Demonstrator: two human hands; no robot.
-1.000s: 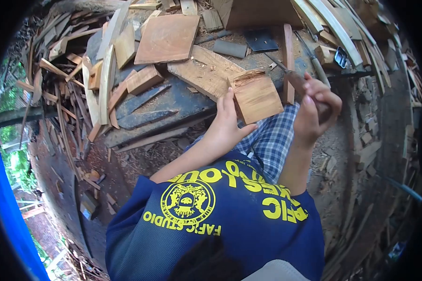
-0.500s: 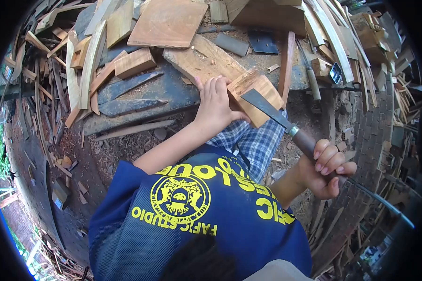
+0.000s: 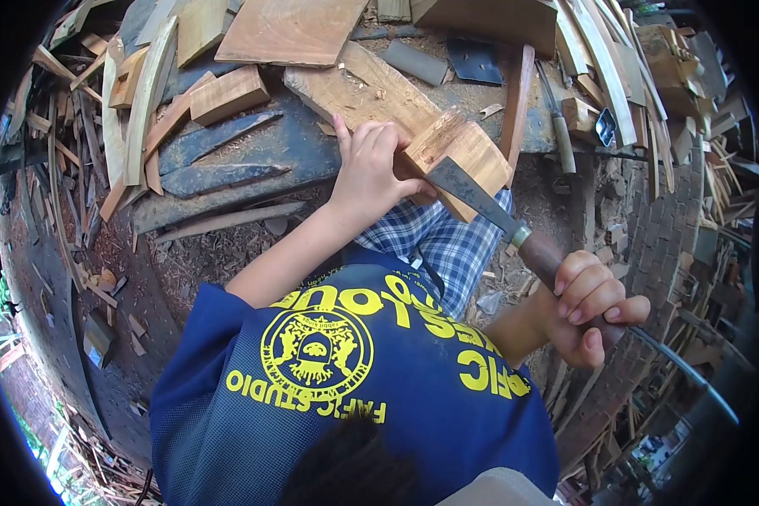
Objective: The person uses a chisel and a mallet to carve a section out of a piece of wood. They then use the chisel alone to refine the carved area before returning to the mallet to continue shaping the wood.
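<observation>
My left hand (image 3: 369, 173) is closed on the near left edge of a wooden block (image 3: 478, 160), thumb below and fingers on top. The block has a rough, split-looking upper face and lies over the end of a longer plank (image 3: 358, 88), above checked-cloth legs (image 3: 451, 244). In my right hand (image 3: 597, 304) is a knife (image 3: 481, 196), gripped around its dark wooden handle. Its broad dark blade lies across the block's near face, with the tip close to my left thumb. A thin metal rod (image 3: 683, 371) extends behind the handle.
A dark, dusty bench (image 3: 304, 156) holds a wide board (image 3: 291, 29), a short block (image 3: 228, 93) and dark wood strips (image 3: 223, 179). A wooden handle-like stick (image 3: 517, 110) and a slim tool (image 3: 562, 139) lie right. Offcuts (image 3: 675, 63) are piled around.
The bench and wood have shifted slightly left and up in the view. My left hand keeps its hold on the block, and the knife stays against it with its angle little changed.
</observation>
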